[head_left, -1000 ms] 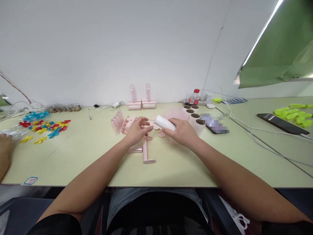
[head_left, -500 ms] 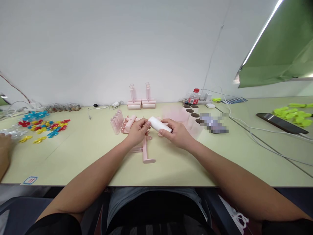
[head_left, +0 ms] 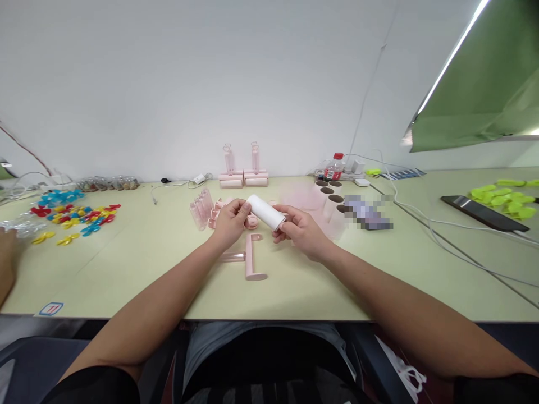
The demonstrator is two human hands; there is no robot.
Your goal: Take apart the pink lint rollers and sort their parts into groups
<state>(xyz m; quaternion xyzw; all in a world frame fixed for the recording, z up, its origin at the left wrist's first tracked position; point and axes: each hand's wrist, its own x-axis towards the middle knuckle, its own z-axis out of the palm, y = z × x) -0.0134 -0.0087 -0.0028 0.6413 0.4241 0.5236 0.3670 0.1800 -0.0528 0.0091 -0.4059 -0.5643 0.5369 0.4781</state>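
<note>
Landmark: pale pink plastic C-shaped frame, lying on the pale green tabletop, its gap facing right. A clear pinkish plastic tube sticks out from its left side.

Smooth white cylindrical roll: held above the table, just beyond the frame and a little to its right. Slanted, upper end to the left, lower end to the right.

Left hand: beyond the frame, slightly left. Thumb and fingers pinch the roll's upper end; the fingertips underneath are hidden.

Right hand: beyond the frame, to the right. Thumb and forefinger grip the roll's lower end, other fingers curled below it.

Beyond the frame and left: upright translucent pink plastic tubes; beside them, small pale pink plastic parts, partly masked by the left hand. Straight beyond, at the wall: two pink rollers with upright clear handles.

Beyond and right of the frame: upright white rolls with brown cores, a red-capped plastic bottle behind them.

Well left of the frame: red, blue and yellow propeller-shaped plastic pieces; farther left, a co-worker's forearm, cut by the picture edge, finger state impossible to tell.
</note>
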